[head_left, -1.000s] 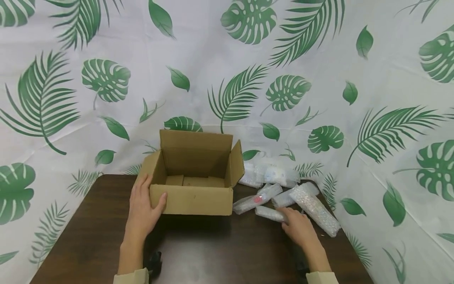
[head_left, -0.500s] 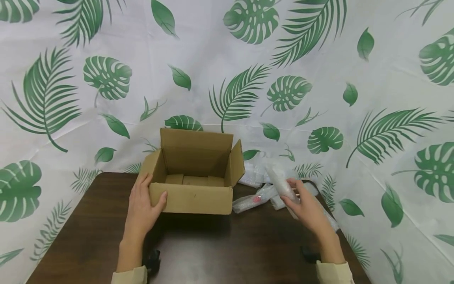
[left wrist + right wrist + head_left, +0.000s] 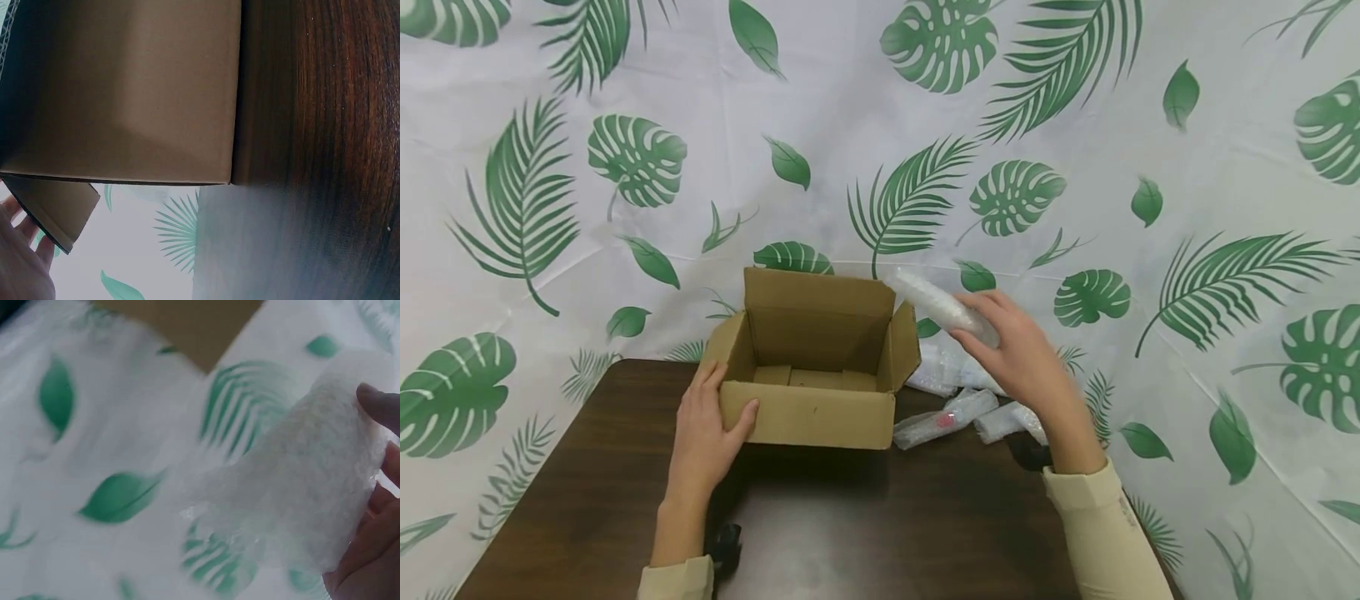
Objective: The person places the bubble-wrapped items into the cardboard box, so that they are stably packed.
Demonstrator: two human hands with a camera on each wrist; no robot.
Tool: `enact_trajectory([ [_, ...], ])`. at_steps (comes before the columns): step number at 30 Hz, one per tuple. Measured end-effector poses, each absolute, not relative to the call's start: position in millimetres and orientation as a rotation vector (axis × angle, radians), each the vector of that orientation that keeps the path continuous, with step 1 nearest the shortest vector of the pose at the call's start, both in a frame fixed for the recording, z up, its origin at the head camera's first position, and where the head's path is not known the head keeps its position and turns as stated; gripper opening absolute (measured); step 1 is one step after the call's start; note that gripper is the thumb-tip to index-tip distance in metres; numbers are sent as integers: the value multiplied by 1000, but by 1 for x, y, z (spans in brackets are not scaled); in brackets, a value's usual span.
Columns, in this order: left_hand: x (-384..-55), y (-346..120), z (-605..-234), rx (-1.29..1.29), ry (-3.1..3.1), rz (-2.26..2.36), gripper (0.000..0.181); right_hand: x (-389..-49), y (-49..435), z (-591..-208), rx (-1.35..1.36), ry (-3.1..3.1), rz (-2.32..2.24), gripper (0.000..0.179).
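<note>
An open cardboard box (image 3: 812, 417) stands on the table with its flaps spread. My left hand (image 3: 703, 433) holds its near left corner, thumb against the front flap and fingers over the left one. In the left wrist view, fingers (image 3: 45, 250) touch a flap beside the large box side. My right hand (image 3: 1022, 350) grips one end of a long bubble-wrapped package (image 3: 936, 302), raised beside the box's right flap. The right wrist view shows the bubble wrap (image 3: 306, 475) between thumb and fingers; what it wraps cannot be made out.
More wrapped packages lie right of the box, among them a clear one with a red mark (image 3: 945, 418) and another (image 3: 1000, 421) beside it, partly hidden by my right arm. A white leaf-print cloth (image 3: 820, 100) hangs behind the dark wooden table (image 3: 865, 533).
My right hand has picked up the bubble-wrapped package from the table, lifted it and carried it left towards the box. The left hand has stayed at the box corner.
</note>
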State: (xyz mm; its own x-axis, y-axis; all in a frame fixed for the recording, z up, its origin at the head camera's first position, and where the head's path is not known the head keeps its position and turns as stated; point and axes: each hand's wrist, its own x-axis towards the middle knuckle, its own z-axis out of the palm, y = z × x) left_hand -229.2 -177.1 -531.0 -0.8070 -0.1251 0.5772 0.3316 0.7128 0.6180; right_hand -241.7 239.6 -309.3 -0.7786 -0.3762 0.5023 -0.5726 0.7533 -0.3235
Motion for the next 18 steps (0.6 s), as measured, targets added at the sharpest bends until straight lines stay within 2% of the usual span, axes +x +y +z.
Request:
enact_trajectory([
  [10, -233, -178, -533, -189, -2293, -1025, 81, -265, 123, -296, 1057, -2755, 323, 42],
  [18, -232, -182, -531, -182, -2301, -1006, 81, -302, 63, -324, 1178, -3042, 284, 40],
])
